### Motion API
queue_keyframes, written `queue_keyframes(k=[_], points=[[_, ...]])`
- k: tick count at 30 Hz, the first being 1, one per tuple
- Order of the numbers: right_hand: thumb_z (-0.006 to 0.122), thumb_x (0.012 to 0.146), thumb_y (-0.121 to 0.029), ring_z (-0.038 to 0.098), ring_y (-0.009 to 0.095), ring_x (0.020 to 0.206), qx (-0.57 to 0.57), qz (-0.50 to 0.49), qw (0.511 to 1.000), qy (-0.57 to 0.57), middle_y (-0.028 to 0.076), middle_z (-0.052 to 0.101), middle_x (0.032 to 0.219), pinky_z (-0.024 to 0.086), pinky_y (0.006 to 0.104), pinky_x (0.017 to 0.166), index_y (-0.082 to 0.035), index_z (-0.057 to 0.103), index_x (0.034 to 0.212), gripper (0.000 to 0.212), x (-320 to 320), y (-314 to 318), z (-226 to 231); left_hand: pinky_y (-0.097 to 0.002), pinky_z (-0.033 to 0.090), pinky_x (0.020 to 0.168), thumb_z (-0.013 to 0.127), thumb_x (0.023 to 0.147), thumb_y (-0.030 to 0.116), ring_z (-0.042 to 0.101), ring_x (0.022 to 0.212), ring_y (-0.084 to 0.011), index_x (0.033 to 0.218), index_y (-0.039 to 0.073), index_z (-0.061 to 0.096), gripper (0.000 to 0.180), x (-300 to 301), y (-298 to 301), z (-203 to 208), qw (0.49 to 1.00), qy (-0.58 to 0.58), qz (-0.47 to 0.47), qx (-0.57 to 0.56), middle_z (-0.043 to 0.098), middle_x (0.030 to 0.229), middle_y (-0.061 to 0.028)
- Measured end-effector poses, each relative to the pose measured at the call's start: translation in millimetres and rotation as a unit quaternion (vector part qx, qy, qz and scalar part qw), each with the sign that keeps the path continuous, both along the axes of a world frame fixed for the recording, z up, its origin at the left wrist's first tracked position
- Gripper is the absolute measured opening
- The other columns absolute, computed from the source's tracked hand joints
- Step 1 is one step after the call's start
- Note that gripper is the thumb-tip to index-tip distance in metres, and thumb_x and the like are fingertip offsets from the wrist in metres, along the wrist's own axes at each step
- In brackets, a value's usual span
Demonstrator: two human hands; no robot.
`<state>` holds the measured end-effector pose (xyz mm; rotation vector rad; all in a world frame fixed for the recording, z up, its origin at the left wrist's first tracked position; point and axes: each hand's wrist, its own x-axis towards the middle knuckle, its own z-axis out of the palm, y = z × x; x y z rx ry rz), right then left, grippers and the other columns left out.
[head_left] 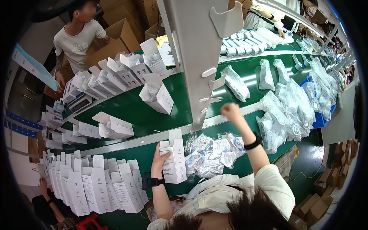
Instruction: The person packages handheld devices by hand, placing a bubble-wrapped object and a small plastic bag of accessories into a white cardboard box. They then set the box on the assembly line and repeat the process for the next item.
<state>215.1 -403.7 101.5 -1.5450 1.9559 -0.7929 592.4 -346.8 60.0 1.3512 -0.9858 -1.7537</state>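
My left hand (158,160) is closed round the side of an upright white carton (175,163), whose top flap stands up. The carton is on the green table beside a pile of small clear plastic packets (214,153) with white and blue contents. Reaching out beyond that pile, my right hand (231,111) hangs over the metal rail with its fingers curled, and nothing shows in them. The nearest thing past it is a bubble-wrapped item (235,83) lying on the green belt. I cannot see inside the carton.
Several open white cartons (92,188) stand in rows at the left. A filled carton (156,97) stands on the belt. A grey post (188,57) rises ahead. Bubble-wrapped items (285,109) heap at the right around a blue bin (322,119). A co-worker (78,38) stands at far left.
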Motion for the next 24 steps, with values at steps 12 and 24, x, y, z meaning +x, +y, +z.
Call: queue_keyframes(k=[12, 24], points=[[0.063, 0.072, -0.02, 0.056, 0.032, 0.09, -0.034, 0.008, 0.999, 0.032, 0.017, 0.055, 0.101, 0.048, 0.0427, 0.073, -0.02, 0.025, 0.131, 0.07, -85, -71, -31, -0.0351, 0.043, 0.084, 0.075, 0.058, 0.003, 0.049, 0.104, -0.0239, 0.121, 0.012, 0.035, 0.076, -40, 18, 105, 0.982, 0.101, 0.073, -0.141, 0.045, 0.115, -0.012], [0.064, 0.076, -0.015, 0.051, 0.024, 0.093, -0.314, -0.261, 0.682, -0.607, 0.011, 0.047, 0.106, 0.044, 0.0319, 0.08, -0.006, 0.034, 0.119, 0.053, 146, 67, 119, -0.0354, 0.042, 0.084, 0.08, 0.055, 0.011, 0.05, 0.101, -0.0323, 0.109, 0.003, 0.034, 0.071, -102, 49, 123, 0.868, -0.309, -0.052, -0.386, 0.044, 0.115, -0.0189]])
